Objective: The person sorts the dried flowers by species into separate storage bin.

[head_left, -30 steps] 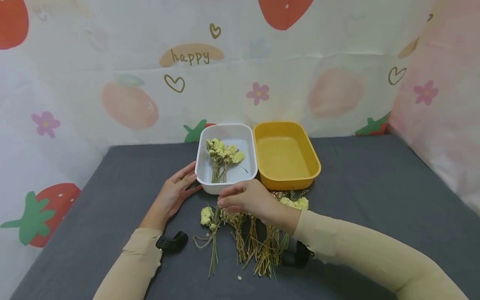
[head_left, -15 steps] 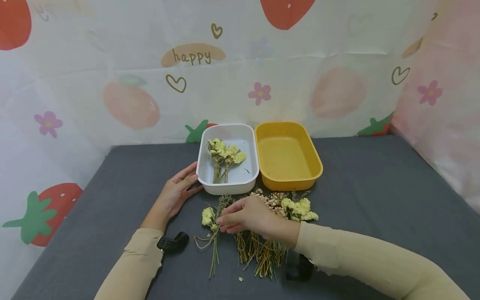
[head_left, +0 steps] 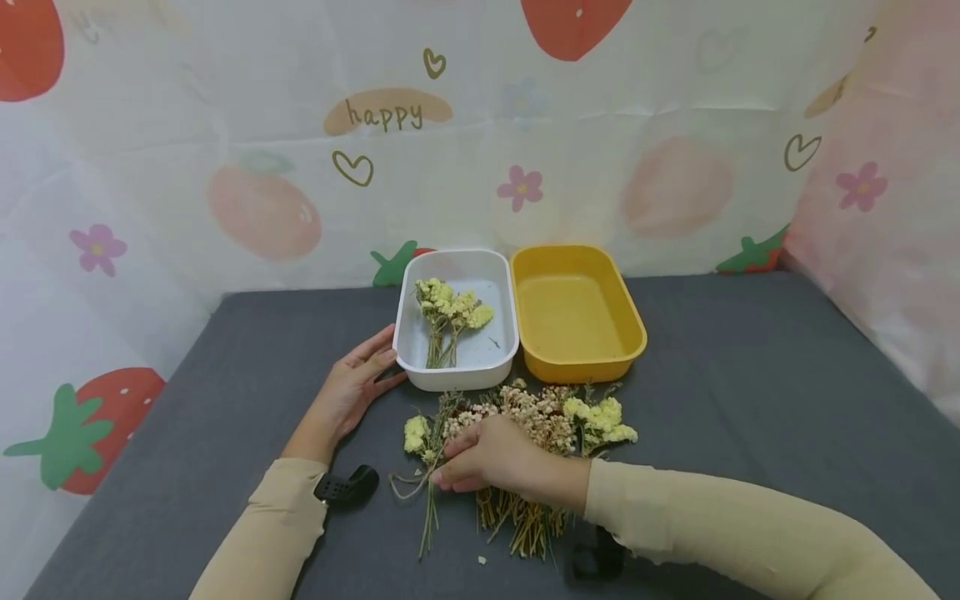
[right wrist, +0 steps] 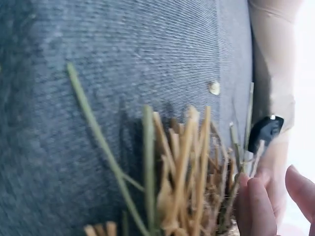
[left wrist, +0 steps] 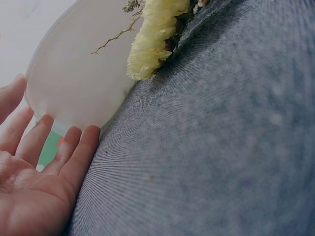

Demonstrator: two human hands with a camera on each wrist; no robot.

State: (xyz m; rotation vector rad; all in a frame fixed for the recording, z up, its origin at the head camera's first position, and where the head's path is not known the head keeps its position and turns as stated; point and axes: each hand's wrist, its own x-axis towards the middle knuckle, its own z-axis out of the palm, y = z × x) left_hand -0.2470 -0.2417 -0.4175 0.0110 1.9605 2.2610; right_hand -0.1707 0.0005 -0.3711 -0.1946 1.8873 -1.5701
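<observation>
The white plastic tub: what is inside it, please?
In the white plastic tub lie yellow dried-flower bunches, stems toward its near end, and a small dark fragment beside them. Anything under the bunches is covered and cannot be seen.

Dried bunches [head_left: 542, 417]: the right hand [head_left: 501, 458] partly hides their stems [head_left: 536, 533].
Right fingertips [right wrist: 260, 199]: whether they touch the nearest stems is unclear.
Yellow flower head [left wrist: 152, 44]: the left wrist view's top edge crops it.
Pale scrap [head_left: 482, 560]: it is too small to identify.
</observation>
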